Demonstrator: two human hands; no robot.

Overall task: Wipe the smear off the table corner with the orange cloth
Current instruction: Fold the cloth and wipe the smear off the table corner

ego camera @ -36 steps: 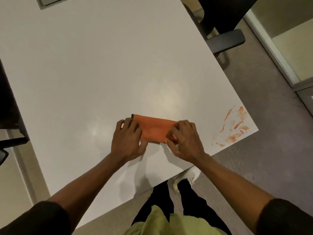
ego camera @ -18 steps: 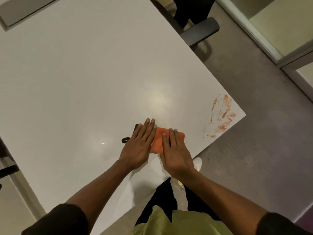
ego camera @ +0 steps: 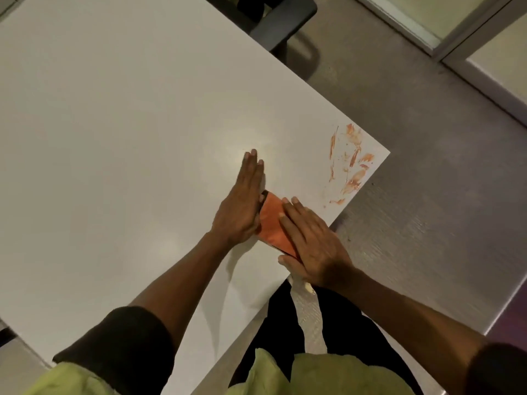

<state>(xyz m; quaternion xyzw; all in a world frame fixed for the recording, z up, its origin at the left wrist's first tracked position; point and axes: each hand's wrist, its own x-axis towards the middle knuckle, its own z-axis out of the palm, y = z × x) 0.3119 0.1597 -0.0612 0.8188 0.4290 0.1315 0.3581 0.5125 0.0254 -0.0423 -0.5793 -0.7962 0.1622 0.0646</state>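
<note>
The folded orange cloth (ego camera: 272, 223) lies flat on the white table (ego camera: 128, 132) near its front edge. My right hand (ego camera: 313, 246) rests palm-down on the cloth's right half, fingers straight. My left hand (ego camera: 243, 206) lies flat with straight fingers along the cloth's left edge, touching it and pointing away from me. The orange smear (ego camera: 349, 163) covers the table's right corner, a hand's width beyond the cloth and untouched.
A dark office chair (ego camera: 282, 24) stands beyond the table's far right edge. Grey carpet (ego camera: 427, 181) lies to the right, with a pale wall base and door frame (ego camera: 462, 52) at the top right. My legs and a shoe show below the table's front edge.
The cloth went from a long strip to a smaller fold. Both hands now lie flat, the left shifted off to the cloth's left edge. The view has turned, bringing the corner closer.
</note>
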